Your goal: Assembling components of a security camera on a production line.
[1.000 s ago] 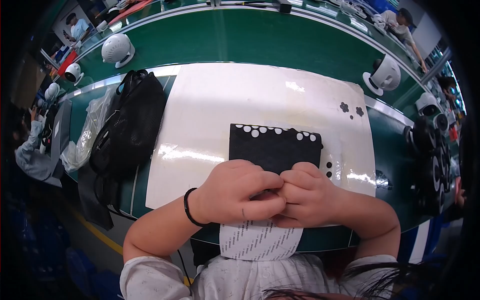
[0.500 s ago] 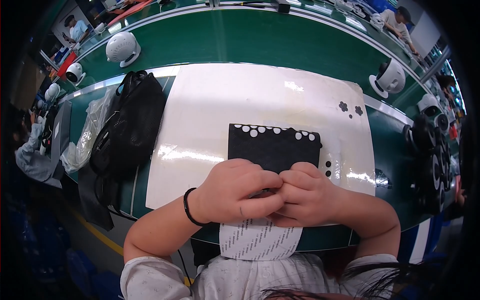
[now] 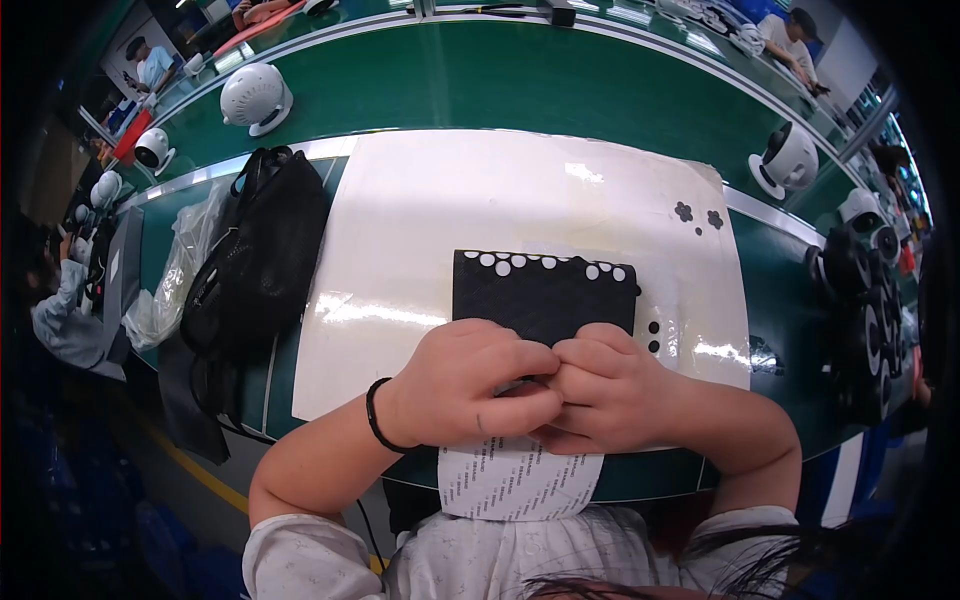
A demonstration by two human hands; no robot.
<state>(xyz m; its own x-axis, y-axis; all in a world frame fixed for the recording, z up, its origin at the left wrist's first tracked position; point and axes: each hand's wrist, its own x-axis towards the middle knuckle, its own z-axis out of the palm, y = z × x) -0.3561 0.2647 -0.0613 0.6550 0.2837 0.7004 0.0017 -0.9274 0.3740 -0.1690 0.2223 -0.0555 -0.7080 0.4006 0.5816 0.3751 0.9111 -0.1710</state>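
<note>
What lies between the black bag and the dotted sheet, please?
In the head view, mainly the white board separates the black bag from the dotted sheet.

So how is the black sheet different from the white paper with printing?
Colour: the black sheet is dark with white circles near its far edge; the printed paper is white with small dark print.
Place: the black sheet lies on the white board, beyond the left hand and right hand; the printed paper shows on their near side.
Both are partly hidden from view.

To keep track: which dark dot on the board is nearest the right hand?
The lower dot of the pair beside the black sheet; its twin and the dot near the flowers lie farther.
</note>
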